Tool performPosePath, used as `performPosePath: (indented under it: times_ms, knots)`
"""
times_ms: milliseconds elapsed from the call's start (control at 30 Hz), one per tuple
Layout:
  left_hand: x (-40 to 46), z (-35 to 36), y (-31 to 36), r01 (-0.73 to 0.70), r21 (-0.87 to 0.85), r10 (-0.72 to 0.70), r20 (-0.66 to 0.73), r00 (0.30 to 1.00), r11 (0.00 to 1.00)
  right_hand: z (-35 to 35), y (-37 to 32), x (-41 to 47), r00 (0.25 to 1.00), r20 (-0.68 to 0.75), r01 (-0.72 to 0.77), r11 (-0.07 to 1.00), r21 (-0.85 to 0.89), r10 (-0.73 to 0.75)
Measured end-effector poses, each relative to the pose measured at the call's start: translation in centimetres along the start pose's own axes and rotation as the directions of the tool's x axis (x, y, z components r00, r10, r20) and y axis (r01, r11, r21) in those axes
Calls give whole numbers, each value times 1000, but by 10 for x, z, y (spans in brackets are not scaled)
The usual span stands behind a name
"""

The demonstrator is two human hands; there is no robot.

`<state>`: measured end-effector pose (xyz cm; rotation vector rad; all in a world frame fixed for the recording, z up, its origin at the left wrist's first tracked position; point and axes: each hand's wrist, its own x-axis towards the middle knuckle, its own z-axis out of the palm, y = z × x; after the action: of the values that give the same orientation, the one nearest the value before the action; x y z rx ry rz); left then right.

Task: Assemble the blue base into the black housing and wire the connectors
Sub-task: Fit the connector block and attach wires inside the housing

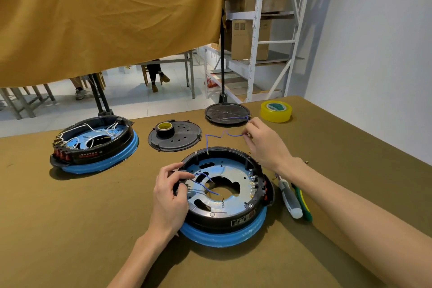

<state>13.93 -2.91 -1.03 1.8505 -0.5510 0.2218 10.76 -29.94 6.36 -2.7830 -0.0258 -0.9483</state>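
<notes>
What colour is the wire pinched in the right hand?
Blue-purple: the wire, pinched by the right hand, shows best in the head view.

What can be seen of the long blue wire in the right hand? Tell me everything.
The long blue wire is thin, kinked and apparently plastic-insulated. One end drops to the far rim of the near black housing, ending in a small metal-looking tip there. From there it rises, then runs wavily rightward above the table to the right hand, whose fingertips pinch its other end.
</notes>
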Motion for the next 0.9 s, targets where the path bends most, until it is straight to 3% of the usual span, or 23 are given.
performPosePath:
  times_ms: [100,200,300,400,467,533,633,733,800,833,900]
  knots:
    - [-3,-10,7,-66,132,63,31,998,989,-7,-18,-10,991,-24,134,988,75,-133]
    - [3,-20,19,-120,293,149,-80,986,948,-11,-27,-24,981,-25,195,974,117,-193]
    - [17,-23,45,-214,236,243,-99,965,948,-14,-34,-38,958,-32,288,951,113,-286]
    - [38,-24,70,-297,272,283,92,955,915,-17,-41,-45,915,-17,404,912,69,-403]
    - [53,-22,80,-312,358,200,315,928,880,-19,-46,-48,895,-16,446,894,53,-446]
    - [63,-17,85,-263,308,96,466,880,914,-22,-51,-49,891,-37,455,889,45,-453]
    - [69,-8,82,-172,160,70,502,862,972,-28,-54,-52,898,-61,439,898,28,-436]
    - [70,-8,66,-142,168,60,416,907,975,-33,-55,-61,966,-76,250,967,51,-246]
    - [69,-12,55,-94,158,24,398,917,983,-29,-57,-67,997,-51,-52,998,18,53]
    - [68,-14,50,-62,143,0,396,918,988,-26,-56,-67,974,27,-224,974,-36,225]
    - [66,-17,40,-3,120,-45,390,920,993,-21,-56,-63,812,326,-461,875,-151,484]
